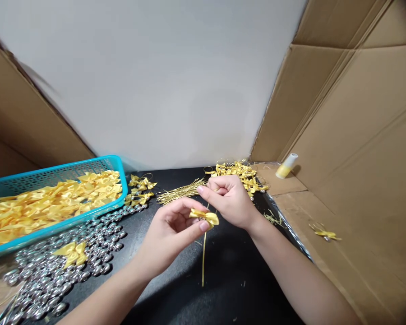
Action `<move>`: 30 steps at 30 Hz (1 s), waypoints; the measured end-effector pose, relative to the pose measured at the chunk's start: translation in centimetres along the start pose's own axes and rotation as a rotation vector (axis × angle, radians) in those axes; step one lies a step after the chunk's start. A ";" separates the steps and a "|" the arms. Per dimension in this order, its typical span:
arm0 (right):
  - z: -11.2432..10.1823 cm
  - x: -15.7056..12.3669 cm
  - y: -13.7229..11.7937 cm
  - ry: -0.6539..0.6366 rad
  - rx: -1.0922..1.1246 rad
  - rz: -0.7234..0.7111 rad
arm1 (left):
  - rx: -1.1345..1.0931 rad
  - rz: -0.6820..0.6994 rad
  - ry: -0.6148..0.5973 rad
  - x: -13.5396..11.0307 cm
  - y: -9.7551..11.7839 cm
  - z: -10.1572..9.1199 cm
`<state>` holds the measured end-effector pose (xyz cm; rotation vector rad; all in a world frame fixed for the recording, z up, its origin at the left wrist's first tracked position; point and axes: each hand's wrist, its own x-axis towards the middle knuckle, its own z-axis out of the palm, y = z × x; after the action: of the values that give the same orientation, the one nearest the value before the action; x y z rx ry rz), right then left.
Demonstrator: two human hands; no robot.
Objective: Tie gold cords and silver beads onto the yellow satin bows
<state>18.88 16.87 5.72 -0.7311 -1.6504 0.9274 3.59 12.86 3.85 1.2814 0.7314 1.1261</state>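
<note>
Between the thumb and fingers of my left hand [172,230] is a yellow ribbon bow [211,218], held over the black table. A gold cord [203,262] hangs down below the bow. My right hand [228,198] is just above and to the right, its thumb and finger pinched on the upper part of this cord. Behind my hands lies a bundle of cut gold cords [179,192]. Whether a bead sits in the middle of the held bow is hard to make out.
A turquoise basket [124,180] of yellow bows stands left. Silver beads [98,253] spread before it, with loose bows [72,254] on top. Bows with cord loops [235,169] are piled at the back. A thread spool [287,166] and one looped bow [325,234] rest on cardboard at right.
</note>
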 end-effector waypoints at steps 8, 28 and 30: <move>0.2 -0.2 0.5 0.093 -0.181 -0.217 | 0.187 0.042 0.032 -0.3 0.3 0.1; -0.9 0.1 0.6 0.146 -0.414 -0.531 | 0.121 -0.025 0.147 0.0 0.5 0.3; -0.8 0.1 0.4 0.139 -0.401 -0.496 | 0.067 -0.047 0.178 0.2 0.5 0.3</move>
<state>19.68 17.30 5.52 -0.5887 -1.7966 0.1921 3.85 12.93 4.42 1.2233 0.9339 1.1968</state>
